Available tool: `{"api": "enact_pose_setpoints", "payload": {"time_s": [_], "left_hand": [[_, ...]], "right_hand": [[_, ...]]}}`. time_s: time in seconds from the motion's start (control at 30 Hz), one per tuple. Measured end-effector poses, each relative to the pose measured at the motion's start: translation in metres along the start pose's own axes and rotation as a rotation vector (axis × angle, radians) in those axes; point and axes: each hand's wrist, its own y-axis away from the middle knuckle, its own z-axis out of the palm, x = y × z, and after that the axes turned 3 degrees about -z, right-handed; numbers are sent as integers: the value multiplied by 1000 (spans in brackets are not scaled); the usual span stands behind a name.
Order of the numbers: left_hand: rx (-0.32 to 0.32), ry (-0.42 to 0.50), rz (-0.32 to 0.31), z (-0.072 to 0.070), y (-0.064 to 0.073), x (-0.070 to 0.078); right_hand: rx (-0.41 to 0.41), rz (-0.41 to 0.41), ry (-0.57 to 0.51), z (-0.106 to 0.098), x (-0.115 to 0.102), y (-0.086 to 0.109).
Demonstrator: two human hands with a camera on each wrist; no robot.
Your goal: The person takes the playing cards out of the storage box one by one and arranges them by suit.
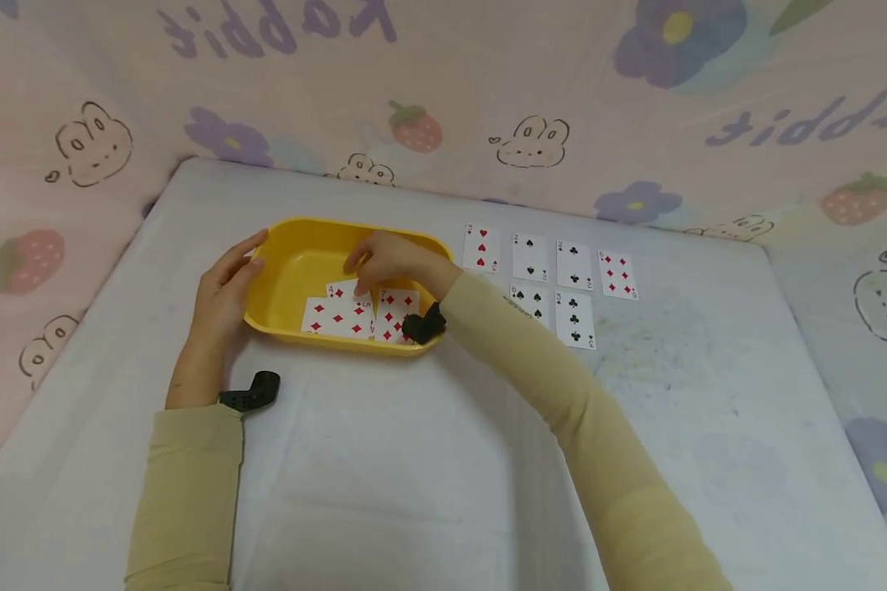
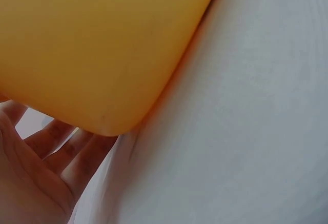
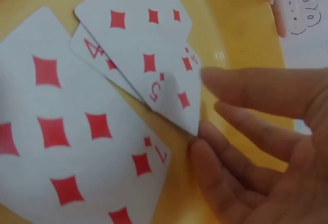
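In the head view, my left hand (image 1: 218, 308) grips the left end of a yellow plastic basin (image 1: 284, 271), thumb at the rim. The left wrist view shows its fingers (image 2: 79, 160) against the basin's outer wall. Reaching inside, my right hand (image 1: 392, 258) has its fingertips at the edge of overlapping playing cards. These are the five of diamonds (image 3: 133, 39) and the four of diamonds (image 3: 82, 42) partly beneath it. Beside them in the basin lies the seven of diamonds (image 3: 72, 98). The fingertips stand apart along the card edge, with no clear pinch visible.
Right of the basin, several face-up cards lie in two rows, among them the three of hearts (image 1: 480, 249), six of diamonds (image 1: 618, 275) and three of clubs (image 1: 576, 322). My right forearm partly covers the six of spades (image 1: 530, 300). A patterned cloth (image 1: 451, 82) hangs behind the table.
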Motion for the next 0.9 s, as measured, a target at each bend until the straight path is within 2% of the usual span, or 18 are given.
{"api": "enact_pose_setpoints", "payload": {"time_s": [0.1,0.33,0.6,0.83,0.9], "left_hand": [[-1,1,7,1,0,0],[6,12,13,2,0,0],[5,22,10,2,0,-1],[3,14,-17,0,0,-1],[0,14,-26,0,-1,-2]], "right_hand": [[-42,8,47,1,0,-1],[-93,14,45,3,3,0],[-141,-12,103,3,3,0],[-158,4,-20,1,3,0],[-148,4,-22,0,3,0]]}}
